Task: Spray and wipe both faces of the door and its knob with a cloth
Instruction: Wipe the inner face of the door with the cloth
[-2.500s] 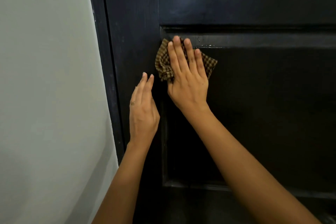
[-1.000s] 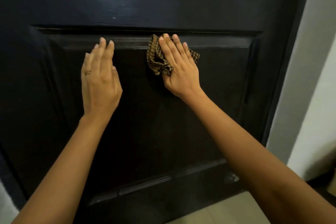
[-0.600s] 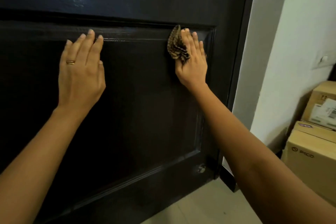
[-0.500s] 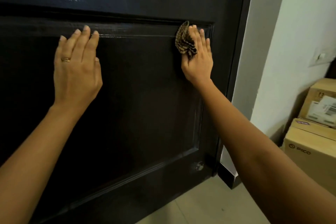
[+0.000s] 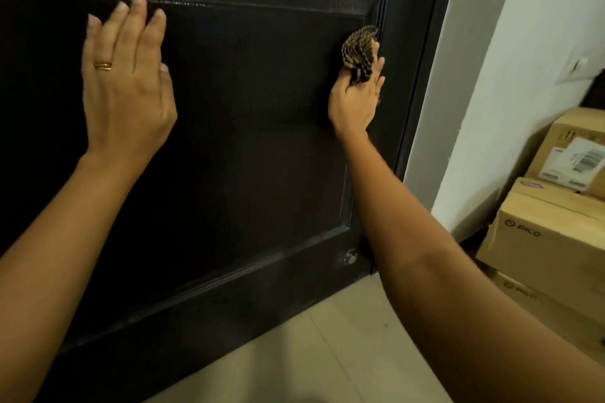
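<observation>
— Where is the cloth (image 5: 358, 51)?
— Bunched at the right edge of the door (image 5: 248, 141) panel, against the moulding. The right hand (image 5: 355, 101) pinches it between thumb and fingers (image 5: 379, 64).
— And the left hand (image 5: 126, 85)?
— Fingers straight and released, holding nothing, raised flat at the panel's upper left; 1 ring (image 5: 103, 66) on it.
— Anything else?
— Cardboard boxes (image 5: 543, 232) stacked on the floor (image 5: 327, 343), right.

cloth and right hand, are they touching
Touching. The head view shows the checked cloth bunched between the thumb and fingers of the right hand, against the door.
</observation>
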